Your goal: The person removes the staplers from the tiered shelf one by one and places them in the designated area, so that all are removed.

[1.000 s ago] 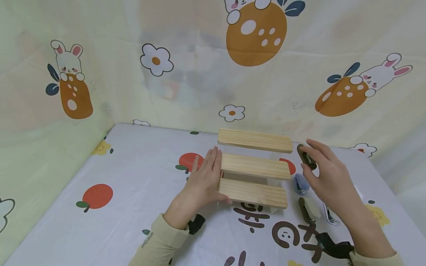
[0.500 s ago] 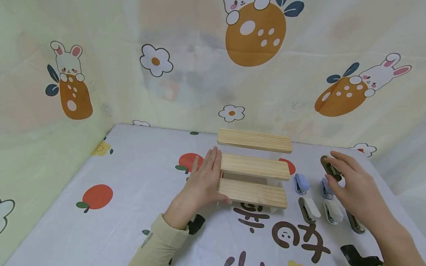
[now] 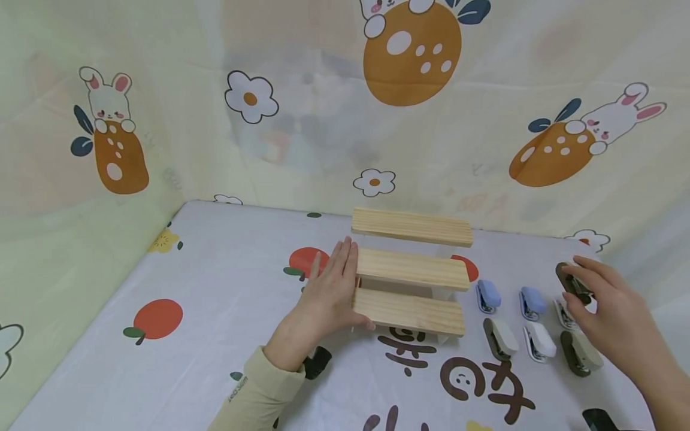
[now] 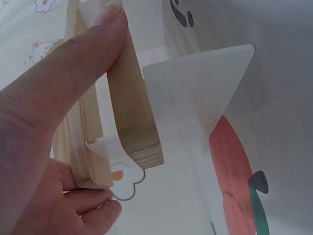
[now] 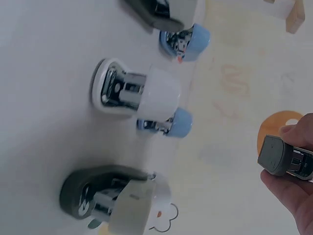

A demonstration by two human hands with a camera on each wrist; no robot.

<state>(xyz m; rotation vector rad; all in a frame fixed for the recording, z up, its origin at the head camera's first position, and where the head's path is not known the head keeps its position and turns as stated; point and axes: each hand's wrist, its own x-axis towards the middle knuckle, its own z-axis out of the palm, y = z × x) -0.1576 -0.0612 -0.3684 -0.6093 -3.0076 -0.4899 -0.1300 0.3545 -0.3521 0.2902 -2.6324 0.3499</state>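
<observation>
My right hand (image 3: 617,314) pinches a small dark grey-green mini stapler (image 3: 572,283) between thumb and fingers, at the far end of the right-hand group of staplers. In the right wrist view that stapler (image 5: 275,155) is held apart from the others. My left hand (image 3: 329,299) rests against the left end of a tiered wooden rack (image 3: 412,269), fingers extended. In the left wrist view, my thumb lies along the front plank (image 4: 134,107), and my other fingers touch the end of a plank behind it.
Several mini staplers stand right of the rack: blue ones (image 3: 488,296), a white one (image 3: 539,341), dark-based ones with pale tops (image 3: 579,353). Another white one (image 3: 565,314) is partly hidden by my right hand. Patterned cloth (image 3: 215,287) covers the table; a curtain hangs behind.
My right hand has carried the dark stapler rightward from beside the rack, past the blue staplers, uncovering several staplers. My left hand stays where it was on the rack.
</observation>
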